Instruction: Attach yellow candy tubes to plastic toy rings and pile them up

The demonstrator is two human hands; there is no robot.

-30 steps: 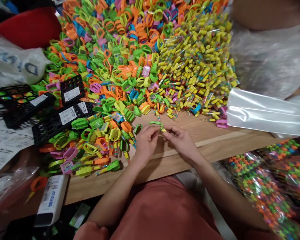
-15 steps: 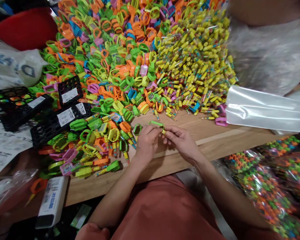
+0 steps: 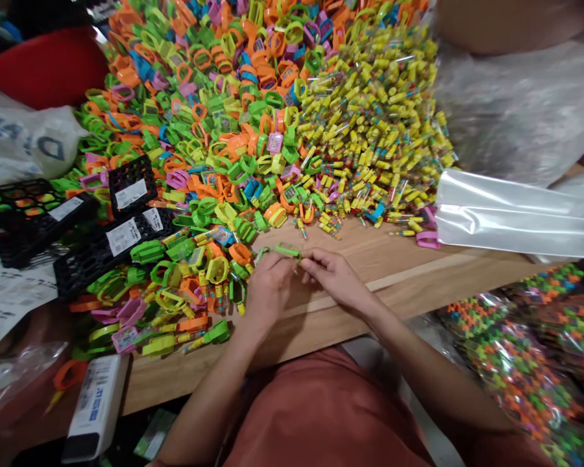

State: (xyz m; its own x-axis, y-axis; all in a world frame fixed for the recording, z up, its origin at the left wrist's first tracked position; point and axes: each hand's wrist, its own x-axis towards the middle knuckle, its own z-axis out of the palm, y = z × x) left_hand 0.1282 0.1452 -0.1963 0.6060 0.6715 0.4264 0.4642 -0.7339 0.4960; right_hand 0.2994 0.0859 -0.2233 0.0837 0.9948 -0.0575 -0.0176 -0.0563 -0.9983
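Green plastic toy band (image 3: pixel 286 251), long axis crosswise; pinched between left hand (image 3: pixel 268 292) and right hand (image 3: pixel 333 277).

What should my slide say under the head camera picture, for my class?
Left hand and right hand meet at a green plastic strap over a wooden table, beside a heap of colourful toys.

Lime-green plastic toy watch band (image 3: pixel 287 251): narrow, nearly level, thin end angled down-left, pinched in left hand (image 3: pixel 268 292).
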